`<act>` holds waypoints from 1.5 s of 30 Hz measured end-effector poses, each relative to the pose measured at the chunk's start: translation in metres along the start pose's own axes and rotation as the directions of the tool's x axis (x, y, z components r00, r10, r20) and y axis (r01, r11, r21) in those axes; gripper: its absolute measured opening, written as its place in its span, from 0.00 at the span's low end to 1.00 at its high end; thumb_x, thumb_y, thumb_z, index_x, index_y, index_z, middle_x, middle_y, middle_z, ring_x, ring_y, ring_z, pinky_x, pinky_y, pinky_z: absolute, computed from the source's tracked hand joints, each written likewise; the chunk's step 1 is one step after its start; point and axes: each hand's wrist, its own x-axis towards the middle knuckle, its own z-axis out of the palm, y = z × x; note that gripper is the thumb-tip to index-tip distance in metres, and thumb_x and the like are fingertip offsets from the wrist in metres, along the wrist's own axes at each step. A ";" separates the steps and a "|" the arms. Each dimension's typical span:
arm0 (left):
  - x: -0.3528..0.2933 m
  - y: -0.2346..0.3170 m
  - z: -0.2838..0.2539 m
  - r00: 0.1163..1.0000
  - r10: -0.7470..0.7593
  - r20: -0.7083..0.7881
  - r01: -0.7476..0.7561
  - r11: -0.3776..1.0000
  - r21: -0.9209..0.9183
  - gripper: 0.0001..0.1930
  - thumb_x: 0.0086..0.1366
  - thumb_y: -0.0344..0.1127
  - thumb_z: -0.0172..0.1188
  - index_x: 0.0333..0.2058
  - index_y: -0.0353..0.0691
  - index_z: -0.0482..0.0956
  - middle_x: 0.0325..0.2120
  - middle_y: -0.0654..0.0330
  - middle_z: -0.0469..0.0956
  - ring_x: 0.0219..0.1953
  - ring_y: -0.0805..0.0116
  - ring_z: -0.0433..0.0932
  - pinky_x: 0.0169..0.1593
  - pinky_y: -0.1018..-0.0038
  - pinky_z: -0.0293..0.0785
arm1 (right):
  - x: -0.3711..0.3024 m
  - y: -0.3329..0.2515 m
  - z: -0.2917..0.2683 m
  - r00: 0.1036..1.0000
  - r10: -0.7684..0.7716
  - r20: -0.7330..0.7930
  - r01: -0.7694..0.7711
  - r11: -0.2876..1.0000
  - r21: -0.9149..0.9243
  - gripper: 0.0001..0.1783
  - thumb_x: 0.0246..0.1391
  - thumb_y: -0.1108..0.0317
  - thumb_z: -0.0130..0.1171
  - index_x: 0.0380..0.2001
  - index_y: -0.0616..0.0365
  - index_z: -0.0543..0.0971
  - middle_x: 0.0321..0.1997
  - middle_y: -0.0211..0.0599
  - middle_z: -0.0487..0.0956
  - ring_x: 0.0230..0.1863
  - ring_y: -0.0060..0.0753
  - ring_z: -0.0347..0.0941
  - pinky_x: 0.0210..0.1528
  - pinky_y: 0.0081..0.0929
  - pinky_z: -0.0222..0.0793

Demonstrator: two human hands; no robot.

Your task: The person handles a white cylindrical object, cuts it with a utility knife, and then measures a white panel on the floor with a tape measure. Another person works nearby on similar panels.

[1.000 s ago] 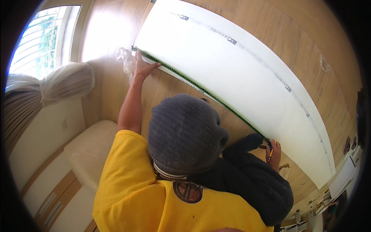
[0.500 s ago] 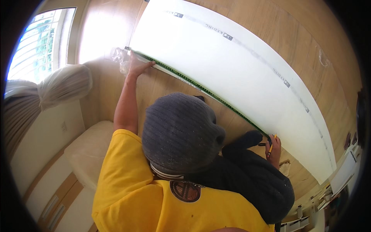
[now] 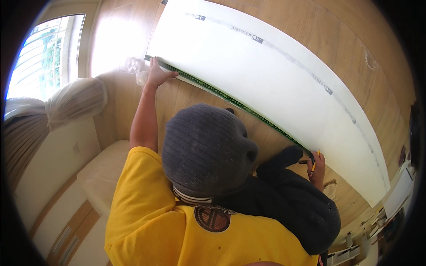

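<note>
A long white board (image 3: 270, 88) with a strip of printed film lies across the floor. Along its near edge stretches the green blade of a tape measure (image 3: 239, 104). My left hand (image 3: 156, 76) is at the board's far left corner, fingers pressing the blade's end there and thumb reaching along the edge. Toward the right, my right hand (image 3: 317, 167) grips the dark end of the tape measure by the same edge. A yellow pencil (image 3: 314, 165) sits between its fingers. The case is partly hidden by that hand.
Crumpled clear plastic (image 3: 137, 71) lies by the board's left corner. A large rounded shape in ribbed grey cloth (image 3: 206, 150) fills the middle, and a dark trouser leg (image 3: 297, 199) is right of it. A plastic-wrapped curtain (image 3: 75, 99) hangs by the window.
The tape's blade shows more of its marked face and looks wider than before. Both hands keep their hold, and the whole view has shifted slightly.
</note>
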 end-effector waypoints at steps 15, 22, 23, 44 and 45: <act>0.012 -0.036 -0.006 0.998 -0.061 0.006 0.054 0.932 0.359 0.60 0.40 0.55 0.78 0.66 0.32 0.54 0.65 0.44 0.57 0.66 0.49 0.58 0.67 0.57 0.55 | -0.009 0.006 0.012 0.984 0.015 -0.180 -0.027 0.997 -0.069 0.19 0.50 0.71 0.63 0.48 0.55 0.77 0.48 0.46 0.74 0.51 0.53 0.71 0.51 0.42 0.69; 0.005 0.010 -0.014 0.985 -0.089 0.147 0.052 0.969 0.240 0.51 0.44 0.48 0.78 0.61 0.29 0.60 0.58 0.42 0.64 0.59 0.52 0.67 0.60 0.60 0.65 | -0.011 -0.002 0.015 0.979 0.118 -0.163 -0.133 0.988 -0.083 0.17 0.51 0.69 0.61 0.47 0.54 0.78 0.43 0.45 0.75 0.49 0.51 0.72 0.48 0.44 0.69; 0.004 0.020 -0.015 0.983 -0.106 0.152 0.066 0.967 0.247 0.50 0.45 0.47 0.78 0.60 0.29 0.60 0.57 0.42 0.66 0.57 0.52 0.69 0.59 0.60 0.66 | -0.010 -0.004 0.017 0.976 0.140 -0.166 -0.157 0.983 -0.094 0.17 0.51 0.68 0.61 0.47 0.54 0.78 0.43 0.45 0.75 0.49 0.51 0.72 0.47 0.43 0.69; -0.030 0.062 -0.019 0.952 -0.104 0.287 0.151 0.978 -0.146 0.35 0.54 0.34 0.72 0.55 0.28 0.60 0.48 0.48 0.72 0.47 0.62 0.76 0.55 0.70 0.71 | 0.014 -0.045 0.045 0.866 0.382 -0.324 -0.494 0.758 -0.426 0.13 0.58 0.54 0.59 0.42 0.46 0.80 0.47 0.38 0.76 0.56 0.44 0.70 0.48 0.52 0.65; -0.026 0.064 -0.017 0.951 -0.105 0.289 0.150 0.979 -0.138 0.35 0.54 0.34 0.72 0.55 0.28 0.60 0.48 0.48 0.72 0.47 0.62 0.76 0.55 0.70 0.71 | 0.011 -0.045 0.048 0.860 0.378 -0.343 -0.500 0.757 -0.420 0.13 0.58 0.53 0.59 0.42 0.46 0.80 0.47 0.38 0.76 0.56 0.44 0.69 0.48 0.52 0.65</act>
